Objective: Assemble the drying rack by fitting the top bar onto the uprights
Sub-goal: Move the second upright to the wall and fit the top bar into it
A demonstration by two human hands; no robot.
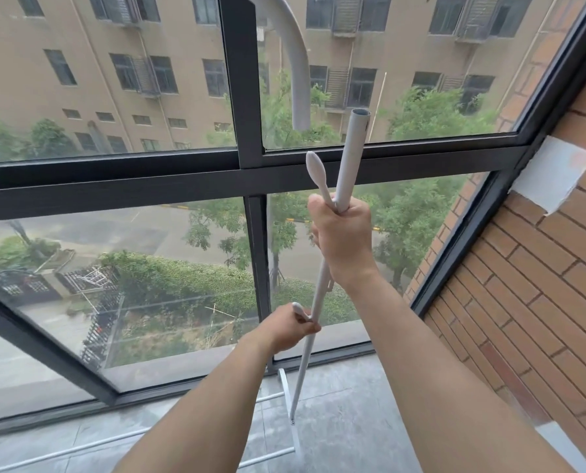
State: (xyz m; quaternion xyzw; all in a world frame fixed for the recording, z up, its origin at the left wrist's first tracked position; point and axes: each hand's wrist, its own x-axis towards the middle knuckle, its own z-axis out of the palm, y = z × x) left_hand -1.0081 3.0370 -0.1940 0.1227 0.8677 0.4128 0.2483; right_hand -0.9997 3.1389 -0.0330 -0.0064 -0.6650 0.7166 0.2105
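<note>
A white upright tube [351, 158] rises tilted from the floor to an open top end near the window's middle rail. My right hand [344, 233] is closed around it high up, also pinching a thin white peg with a rounded tip [315, 170]. My left hand [290, 327] grips the same tube lower down, where another small rounded peg [298, 308] sticks out. The curved white top bar [295, 63] hangs down from above, its open end [301, 122] just left of and slightly above the upright's top, with a small gap between them.
A dark-framed glass window wall [244, 172] stands directly behind the tube. The brick wall [523, 268] closes the right side. White base rails of the rack [284, 380] lie on the grey floor below my arms.
</note>
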